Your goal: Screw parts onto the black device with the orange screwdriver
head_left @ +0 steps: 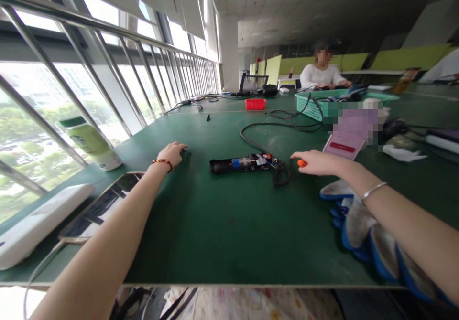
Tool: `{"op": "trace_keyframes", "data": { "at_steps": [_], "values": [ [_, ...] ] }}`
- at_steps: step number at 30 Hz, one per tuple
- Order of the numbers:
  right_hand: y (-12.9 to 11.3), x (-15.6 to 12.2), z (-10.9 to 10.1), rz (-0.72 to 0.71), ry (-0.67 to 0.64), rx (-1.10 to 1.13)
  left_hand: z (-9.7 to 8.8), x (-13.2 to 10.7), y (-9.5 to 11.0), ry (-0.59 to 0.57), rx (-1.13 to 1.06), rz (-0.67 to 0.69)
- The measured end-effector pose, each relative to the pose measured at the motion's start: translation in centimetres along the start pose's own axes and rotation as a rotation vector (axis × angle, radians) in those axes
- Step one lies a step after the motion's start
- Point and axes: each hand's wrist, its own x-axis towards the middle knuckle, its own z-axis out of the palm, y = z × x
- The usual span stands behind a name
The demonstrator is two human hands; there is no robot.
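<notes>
A black tube-shaped device [247, 163] with exposed wiring and a blue part lies in the middle of the green table [222, 224], its black cable [272, 126] looping away to the back. My left hand [173, 153] rests on the table left of the device, fingers curled over a small dark thing [186, 153] I cannot make out. My right hand [315, 162] lies right of the device, fingers closed on a small orange object [301, 163].
A green-capped bottle [91, 142] lies at the left by the window railing, with a white box [36, 224] and a phone [100, 208] nearer me. Blue-white gloves [362, 224] sit under my right forearm. A red tray [255, 103], a green basket [310, 106] and a seated person [322, 74] are farther back.
</notes>
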Motion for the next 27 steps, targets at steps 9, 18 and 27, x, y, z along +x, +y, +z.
{"op": "trace_keyframes", "data": {
  "at_steps": [9,18,27],
  "values": [
    [-1.4,-0.2,0.3,-0.263,0.413,0.062,-2.6,-1.5,5.7,-0.150,0.275,-0.044],
    [-2.7,0.3,1.8,-0.546,0.360,0.189,-2.4,-2.4,8.4,-0.106,0.306,-0.034],
    [-3.7,0.8,2.2,-0.506,0.428,0.147,-1.5,-2.8,10.3,-0.051,0.270,-0.038]
  ]
}}
